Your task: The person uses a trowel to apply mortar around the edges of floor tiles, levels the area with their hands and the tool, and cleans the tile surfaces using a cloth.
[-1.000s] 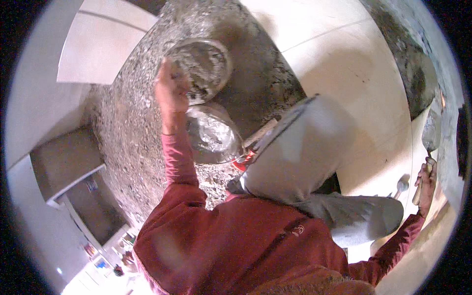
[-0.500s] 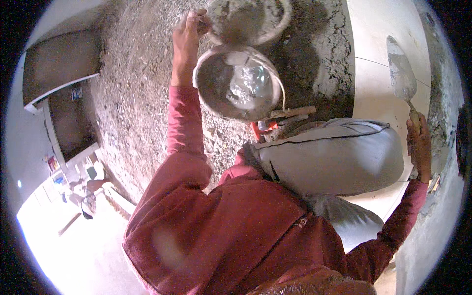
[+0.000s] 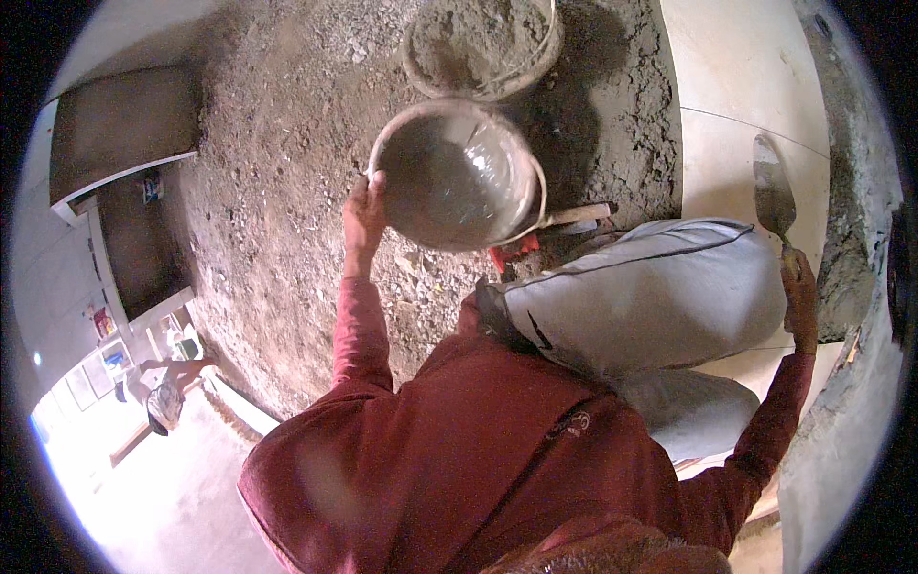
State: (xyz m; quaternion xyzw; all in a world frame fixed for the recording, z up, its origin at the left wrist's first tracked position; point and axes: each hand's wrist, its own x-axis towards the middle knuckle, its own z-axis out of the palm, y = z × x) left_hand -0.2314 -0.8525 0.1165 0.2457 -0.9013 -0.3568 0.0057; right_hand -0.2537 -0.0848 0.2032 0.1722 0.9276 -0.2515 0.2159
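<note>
Head view: left hand (image 3: 363, 212) grips the rim of a bucket (image 3: 454, 172), tilting it; right hand (image 3: 798, 297) clasps a trowel (image 3: 773, 196), blade up over the tile (image 3: 741, 86).

Left side: rough gravel floor (image 3: 268, 191) lies open beside the left hand (image 3: 363, 215).
Ahead: 2 vessels block the way, a held metal pan (image 3: 454, 177) and a mortar-filled bucket (image 3: 483, 43) just beyond.
Centre: bent knee (image 3: 650, 287) fills the middle.
Right side: pale tiles (image 3: 741, 86) lie bare beside the trowel (image 3: 773, 196).
</note>
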